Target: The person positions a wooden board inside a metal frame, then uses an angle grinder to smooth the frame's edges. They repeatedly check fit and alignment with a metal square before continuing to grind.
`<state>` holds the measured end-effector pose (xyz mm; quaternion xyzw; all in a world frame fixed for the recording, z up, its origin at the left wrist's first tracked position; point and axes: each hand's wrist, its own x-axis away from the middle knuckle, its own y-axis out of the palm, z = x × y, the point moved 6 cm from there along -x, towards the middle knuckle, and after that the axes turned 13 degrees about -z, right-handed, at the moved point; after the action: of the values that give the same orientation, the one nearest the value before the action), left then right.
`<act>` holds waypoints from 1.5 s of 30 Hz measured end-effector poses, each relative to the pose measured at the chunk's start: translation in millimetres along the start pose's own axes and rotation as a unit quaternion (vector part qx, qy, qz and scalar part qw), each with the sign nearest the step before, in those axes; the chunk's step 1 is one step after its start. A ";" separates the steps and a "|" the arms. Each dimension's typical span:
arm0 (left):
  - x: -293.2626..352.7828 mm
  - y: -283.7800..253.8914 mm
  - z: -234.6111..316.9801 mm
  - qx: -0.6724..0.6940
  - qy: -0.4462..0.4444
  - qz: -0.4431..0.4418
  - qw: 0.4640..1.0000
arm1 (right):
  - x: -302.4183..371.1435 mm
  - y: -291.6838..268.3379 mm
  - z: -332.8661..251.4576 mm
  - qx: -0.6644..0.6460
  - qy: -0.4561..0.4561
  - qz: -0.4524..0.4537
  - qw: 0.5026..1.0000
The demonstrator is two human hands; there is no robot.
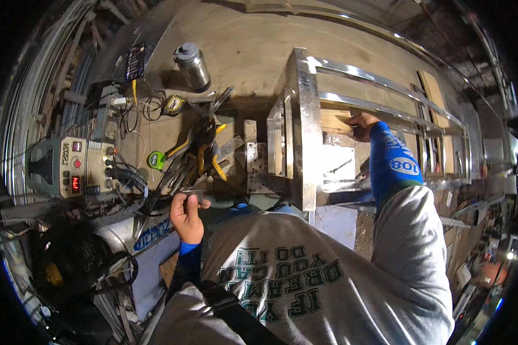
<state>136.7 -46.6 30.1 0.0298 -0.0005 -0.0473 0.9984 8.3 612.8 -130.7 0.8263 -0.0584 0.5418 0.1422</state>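
Observation:
My left hand (186, 219) is closed, pinching a small flat grey metal piece (195, 194) between thumb and fingers, low and left of the middle. My right arm reaches into a shiny welded metal frame (305, 123) on the right. There my right hand (364, 126) has its fingers closed at the end of a pale wooden block (335, 119), under the frame's upper bars. Part of that hand's grip is hidden.
Pliers with yellow-and-black handles (202, 161), a green tape measure (156, 160) and a yellow one (174, 104) lie left of the frame. A grey metal bottle (193, 68) stands behind. At far left is a power unit (73, 167) with cables.

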 end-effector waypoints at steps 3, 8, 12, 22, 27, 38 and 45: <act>-24.1 22.7 15.1 -0.021 0.019 -0.040 0.999 | 56.4 6.3 -35.1 0.591 -0.192 -0.037 0.783; -88.8 84.1 77.9 0.091 0.078 -0.178 0.977 | 138.4 -12.2 -63.1 0.628 -0.149 0.037 0.763; -125.0 155.3 159.6 0.083 0.080 -0.369 0.922 | 263.8 52.5 -32.9 0.289 -0.112 0.137 0.941; -147.2 349.5 204.4 -0.175 0.272 -0.584 0.744 | 358.6 139.0 85.5 -0.047 -0.471 0.084 0.877; -141.7 372.6 204.5 -0.321 0.324 -0.608 0.650 | 334.3 184.6 92.0 -0.247 -0.559 -0.058 0.789; -210.1 365.8 172.1 -0.292 0.153 -0.587 0.739 | 331.6 213.4 90.9 -0.230 -0.559 -0.081 0.793; -211.6 389.4 130.1 -0.183 -0.041 -0.688 0.701 | 342.5 230.1 100.6 -0.041 -0.444 0.039 0.894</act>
<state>-37.6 352.6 183.6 -0.1638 -0.0125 -0.7218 0.6723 178.1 383.3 183.7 0.9714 -0.1695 0.1210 0.1144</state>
